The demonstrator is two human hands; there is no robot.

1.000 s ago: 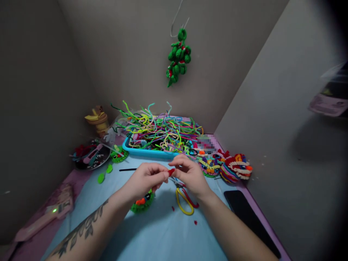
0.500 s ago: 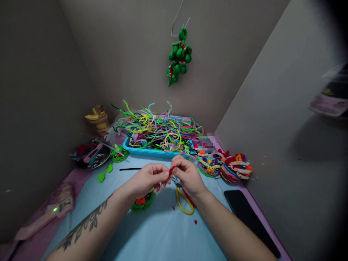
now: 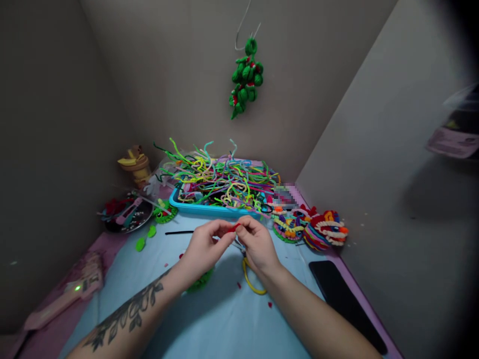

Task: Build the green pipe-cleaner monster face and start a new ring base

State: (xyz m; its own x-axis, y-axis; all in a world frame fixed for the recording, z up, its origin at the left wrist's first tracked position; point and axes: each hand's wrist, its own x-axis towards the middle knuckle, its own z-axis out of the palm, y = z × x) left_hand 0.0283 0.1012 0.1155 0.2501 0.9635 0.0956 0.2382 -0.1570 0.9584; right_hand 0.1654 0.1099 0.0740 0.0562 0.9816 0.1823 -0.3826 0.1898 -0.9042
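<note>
Between the fingertips of both hands is a short piece of red pipe cleaner [image 3: 234, 228]. My left hand [image 3: 210, 244] pinches one end of it, thumb pressed against the fingers. My right hand [image 3: 257, 243] grips the other end, its fingers curled in. Under my right hand lie scissors with yellow handles [image 3: 251, 280], their blades partly hidden. A green fuzzy round piece [image 3: 200, 282] rests on the cloth below my left wrist, mostly covered by it. Small red scraps [image 3: 270, 304] are scattered nearby.
A blue tray [image 3: 209, 209] heaped with colourful pipe cleaners stands at the back. Right are fuzzy craft pieces [image 3: 325, 230] and a black phone [image 3: 344, 304]. Left are a metal bowl [image 3: 145, 219], a pink glue gun [image 3: 63, 294] and a black stick [image 3: 179, 233]. Green knitted-looking figures [image 3: 247, 77] hang above.
My left hand has turned and tilted up, its fingers closing in nearer the right. The red piece now lies flatter between the fingertips. More of the green round piece is covered.
</note>
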